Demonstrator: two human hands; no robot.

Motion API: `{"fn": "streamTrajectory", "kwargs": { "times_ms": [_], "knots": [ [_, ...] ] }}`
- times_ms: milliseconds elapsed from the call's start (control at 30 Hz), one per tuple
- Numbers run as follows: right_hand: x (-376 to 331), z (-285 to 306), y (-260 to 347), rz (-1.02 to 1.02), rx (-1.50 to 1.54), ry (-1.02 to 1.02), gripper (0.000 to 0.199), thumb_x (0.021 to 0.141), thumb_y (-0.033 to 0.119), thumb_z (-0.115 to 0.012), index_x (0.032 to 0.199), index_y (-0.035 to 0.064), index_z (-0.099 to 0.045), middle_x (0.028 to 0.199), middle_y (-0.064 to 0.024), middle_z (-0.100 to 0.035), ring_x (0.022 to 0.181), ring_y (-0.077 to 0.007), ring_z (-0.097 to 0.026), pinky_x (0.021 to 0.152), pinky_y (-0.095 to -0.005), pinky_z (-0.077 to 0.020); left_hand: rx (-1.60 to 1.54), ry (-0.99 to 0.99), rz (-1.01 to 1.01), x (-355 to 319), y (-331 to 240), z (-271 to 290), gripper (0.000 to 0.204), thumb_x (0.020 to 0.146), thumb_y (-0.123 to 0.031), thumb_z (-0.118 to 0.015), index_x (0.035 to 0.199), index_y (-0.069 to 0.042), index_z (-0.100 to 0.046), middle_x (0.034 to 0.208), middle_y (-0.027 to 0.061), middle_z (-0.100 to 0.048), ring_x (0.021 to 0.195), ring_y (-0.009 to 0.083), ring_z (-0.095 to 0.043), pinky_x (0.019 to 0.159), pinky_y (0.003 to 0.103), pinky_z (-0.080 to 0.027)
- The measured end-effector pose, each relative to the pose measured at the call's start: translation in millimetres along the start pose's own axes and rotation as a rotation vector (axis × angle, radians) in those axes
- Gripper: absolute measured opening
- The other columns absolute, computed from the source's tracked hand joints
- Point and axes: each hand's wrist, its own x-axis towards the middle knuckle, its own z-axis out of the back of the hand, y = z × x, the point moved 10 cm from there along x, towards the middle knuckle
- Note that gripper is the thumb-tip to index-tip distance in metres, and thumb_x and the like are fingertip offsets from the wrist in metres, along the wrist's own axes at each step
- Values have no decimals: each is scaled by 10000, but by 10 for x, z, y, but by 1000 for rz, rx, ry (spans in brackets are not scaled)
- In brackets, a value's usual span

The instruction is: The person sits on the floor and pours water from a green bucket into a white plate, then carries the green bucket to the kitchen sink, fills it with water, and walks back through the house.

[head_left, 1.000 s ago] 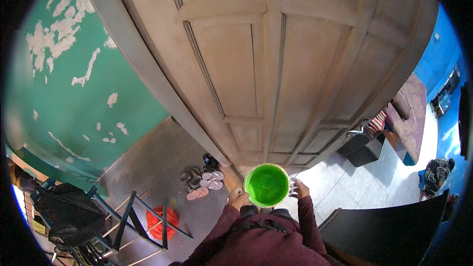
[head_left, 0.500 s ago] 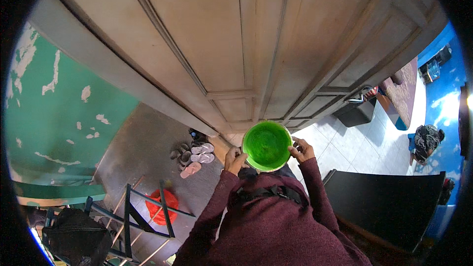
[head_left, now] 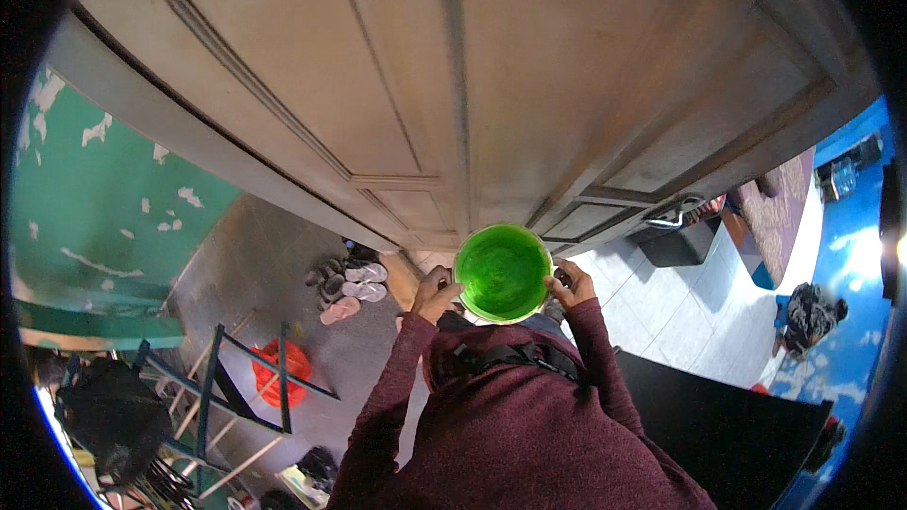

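A round green bucket (head_left: 504,274) with a pale rim is held in front of my waist, its mouth facing up. Liquid seems to sit inside, though I cannot tell for certain. My left hand (head_left: 436,294) grips the rim on the left side, thumb toward the bucket. On the opposite side my right hand (head_left: 571,284) closes around the rim, fingers partly hidden behind it. Just beyond the bucket rises a brown panelled wooden door (head_left: 397,85), with a metal handle (head_left: 676,213) to the right.
Pairs of sandals (head_left: 364,281) lie on the grey floor at left, near a dark metal rack (head_left: 213,387) and a red plastic bag (head_left: 282,373). To the right are a black panel (head_left: 718,416), a dark bin (head_left: 675,244) and white floor tiles (head_left: 652,293). A peeling green wall (head_left: 104,198) stands far left.
The door fills more of the view and its handle sits lower. Sandals and rack have shifted left and the rack lower in the picture. Both hands keep hold of the bucket.
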Motion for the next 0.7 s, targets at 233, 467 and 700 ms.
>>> {"fn": "streamTrajectory", "kwargs": {
  "times_ms": [233,467,700],
  "knots": [
    [135,918,-417,-25,106,182,373,766,185,-626,1050,-20,-498,714,-23,-510,604,-95,-489,552,-234,-415,-8,-3,24,177,323,-1065,168,738,-94,-579,737,-29,-424,704,23,-409,621,128,-504,506,296,-541],
    [90,1778,-735,-111,134,210,316,804,218,-590,1017,-6,-526,728,-55,-562,612,-112,-521,571,-253,-433,-60,37,135,276,594,-1975,161,735,-74,-567,735,-39,-410,726,31,-420,636,129,-512,501,296,-544],
    [72,2118,-1149,-150,134,126,274,811,255,-586,895,-5,-563,741,-43,-579,648,-107,-529,605,-252,-442,-61,123,175,479,787,-2333,139,727,-25,-564,779,-15,-436,759,53,-473,647,166,-562,529,337,-570]
  ]
}}
